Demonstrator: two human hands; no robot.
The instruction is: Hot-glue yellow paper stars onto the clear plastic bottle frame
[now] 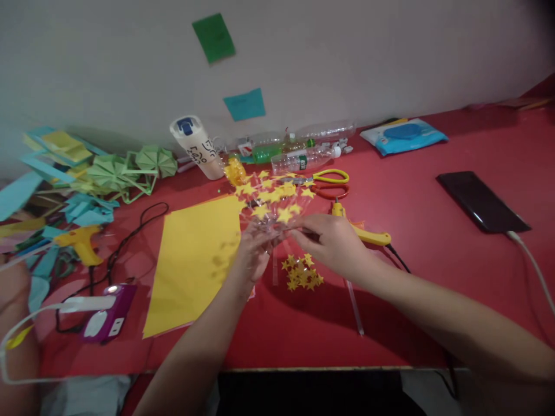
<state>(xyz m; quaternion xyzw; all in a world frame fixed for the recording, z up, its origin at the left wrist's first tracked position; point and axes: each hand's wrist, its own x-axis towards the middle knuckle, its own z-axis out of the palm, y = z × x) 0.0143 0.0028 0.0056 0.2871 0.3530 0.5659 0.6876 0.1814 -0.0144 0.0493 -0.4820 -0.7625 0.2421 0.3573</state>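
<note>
A clear plastic piece with many thin strips tipped by yellow stars (271,196) is held up over the red table. My left hand (255,251) is closed round its lower part. The fingers of my right hand (332,240) pinch at its right side; the exact strip between them is blurred. Below the hands lies a small pile of loose yellow stars (302,273). Beside my left forearm are yellow paper sheets (195,260). A yellow glue gun (373,236) rests behind my right wrist, near scissors (332,184) with yellow and red handles.
On the red table (433,289) are plastic bottles (303,159), a white tumbler (199,147), a wipes pack (403,137) and a phone (481,202). Leftward are folded paper shapes (108,173), another glue gun (82,242), a purple power strip (108,315) and another person's arm (17,323).
</note>
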